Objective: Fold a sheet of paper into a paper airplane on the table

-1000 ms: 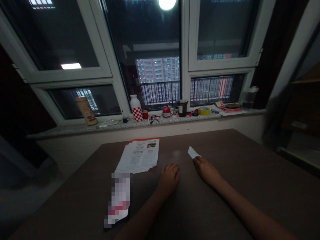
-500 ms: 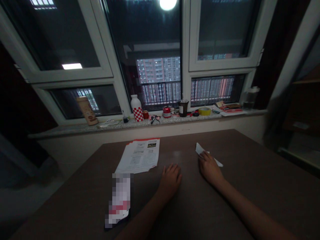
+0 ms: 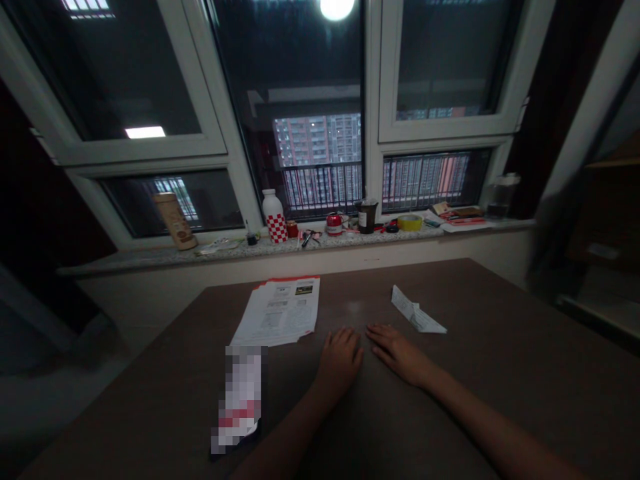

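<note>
My left hand (image 3: 341, 359) lies palm down on the brown table (image 3: 480, 393), fingers stretched out, holding nothing. Close by on its right, my right hand (image 3: 397, 353) also rests flat with its fingers extended, and a small gap separates the two. Beyond the right hand sits a folded white paper (image 3: 417, 312), shaped like a little boat with two pointed ends and print on it; neither hand touches it. Up and to the left of my left hand is a stack of printed sheets (image 3: 280, 313) with a red edge at the top.
A phone-like object (image 3: 240, 400) with a pixelated surface lies at the table's left. Along the windowsill stand a tan tumbler (image 3: 175, 223), a red-checked white bottle (image 3: 275, 220), a red tin (image 3: 333, 225), a dark cup (image 3: 367, 217), yellow tape (image 3: 409, 223) and a clear jug (image 3: 501, 198).
My right hand has let go of the folded paper and moved left and toward me, beside my left hand. The paper stays where it was. My left hand has hardly moved.
</note>
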A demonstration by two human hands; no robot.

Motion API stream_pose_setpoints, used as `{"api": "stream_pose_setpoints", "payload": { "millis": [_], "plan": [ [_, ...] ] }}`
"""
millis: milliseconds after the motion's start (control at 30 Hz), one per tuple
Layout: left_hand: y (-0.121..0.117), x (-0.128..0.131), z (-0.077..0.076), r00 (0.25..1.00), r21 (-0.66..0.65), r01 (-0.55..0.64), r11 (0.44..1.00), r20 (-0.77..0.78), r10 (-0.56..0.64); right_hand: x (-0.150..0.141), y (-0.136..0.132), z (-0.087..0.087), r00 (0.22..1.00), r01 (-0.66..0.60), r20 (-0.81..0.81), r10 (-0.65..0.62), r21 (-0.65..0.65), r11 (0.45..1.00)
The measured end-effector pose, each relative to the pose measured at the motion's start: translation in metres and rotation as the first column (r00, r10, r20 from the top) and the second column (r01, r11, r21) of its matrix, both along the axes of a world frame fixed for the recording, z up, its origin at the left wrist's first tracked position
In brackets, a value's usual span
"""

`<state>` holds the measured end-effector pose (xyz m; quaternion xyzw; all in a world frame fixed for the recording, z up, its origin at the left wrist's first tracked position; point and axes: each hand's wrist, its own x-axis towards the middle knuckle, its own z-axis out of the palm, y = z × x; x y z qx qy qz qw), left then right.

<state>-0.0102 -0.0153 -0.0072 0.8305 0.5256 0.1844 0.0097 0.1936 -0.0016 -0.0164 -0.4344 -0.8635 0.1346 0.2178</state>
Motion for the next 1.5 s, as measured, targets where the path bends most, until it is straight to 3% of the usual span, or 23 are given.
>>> {"api": "stream_pose_setpoints", "payload": {
  "millis": [233, 367, 467, 533, 667, 867, 1067, 1200, 1500],
  "plan": [
    [-0.002, 0.002, 0.007, 0.998, 0.127, -0.054, 0.990, -0.037, 0.059, 0.003, 0.002, 0.002, 0.999, -0.009, -0.033, 0.008, -0.023, 1.000],
    [-0.001, -0.002, 0.013, 0.962, 0.248, -0.241, 0.938, -0.068, 0.265, 0.003, 0.004, 0.001, 0.999, -0.017, -0.029, 0.016, -0.030, 0.999],
    [0.000, -0.006, 0.011, 0.899, 0.262, -0.395, 0.881, -0.085, 0.429, 0.004, 0.005, 0.000, 0.999, -0.023, -0.034, 0.022, -0.041, 0.999],
    [0.000, -0.007, 0.008, 0.874, 0.248, -0.437, 0.864, -0.106, 0.473, 0.005, 0.005, 0.000, 0.999, -0.024, -0.040, 0.022, -0.045, 0.999],
    [0.000, -0.008, 0.006, 0.871, 0.214, -0.434, 0.875, -0.148, 0.468, 0.005, 0.003, 0.003, 0.999, -0.026, -0.046, 0.024, -0.041, 0.999],
    [0.005, -0.015, 0.017, 0.891, 0.186, -0.403, 0.896, -0.145, 0.431, 0.004, 0.002, 0.005, 0.998, -0.023, -0.058, 0.021, -0.026, 0.999],
    [0.014, -0.025, 0.012, 0.810, 0.193, -0.534, 0.823, -0.163, 0.564, 0.004, 0.002, 0.005, 0.998, -0.030, -0.050, 0.028, -0.035, 0.999],
    [0.016, -0.028, 0.012, 0.821, 0.210, -0.503, 0.838, -0.186, 0.540, 0.004, 0.003, 0.004, 0.998, -0.031, -0.052, 0.029, -0.031, 0.999],
    [0.015, -0.035, 0.027, 0.801, 0.183, -0.514, 0.838, -0.246, 0.546, 0.006, 0.004, 0.000, 0.999, -0.023, -0.049, 0.022, -0.032, 0.999]
  ]
}}
